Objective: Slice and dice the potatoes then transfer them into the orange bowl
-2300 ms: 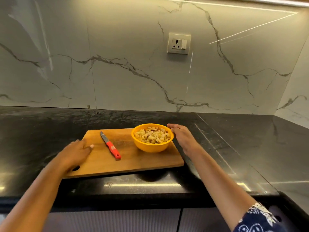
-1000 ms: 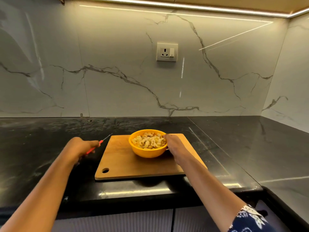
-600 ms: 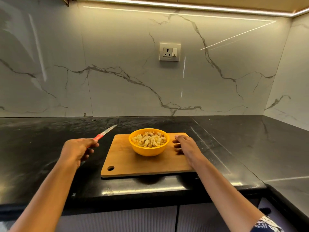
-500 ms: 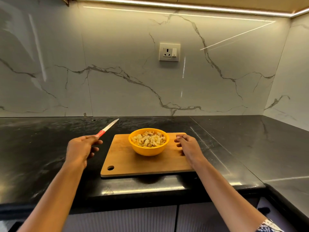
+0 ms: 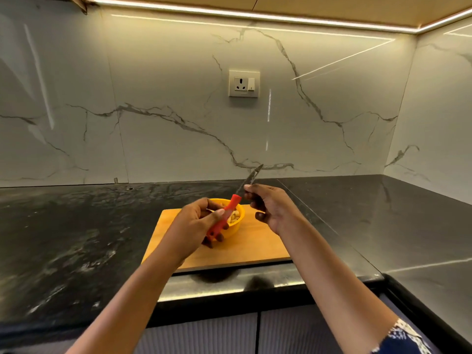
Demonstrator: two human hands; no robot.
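Most of this job looks done to me, honestly. The diced potato pieces (image 5: 233, 216) are sitting in the orange bowl (image 5: 236, 228), which you only half see because it's right behind the left hand's fingers, down on the wooden cutting board (image 5: 255, 249). I can't spot a single whole potato, slice or stray cube on the bare part of the board around the fingers or on the black countertop (image 5: 76, 226), though whatever is directly under the hands is hidden, so no promises there. The left hand (image 5: 194, 226) has its fingers and thumb curled round the red handle of the knife (image 5: 234, 201), holding it up off the board with the blade angled up and away, just above the bowl. The right hand (image 5: 274, 208) is up beside it with loosely curled fingers, and its fingertips (image 5: 247, 187) meet the blade a little past the handle. The thumb sits lower, apart from the steel, so I can't tell if that's a real pinch or just a touch. My guess is the cutting and transferring are finished, and what's left is minor stuff like clearing bits off the blade and putting the knife down. Bare fingers on an edge always make me wince, though.
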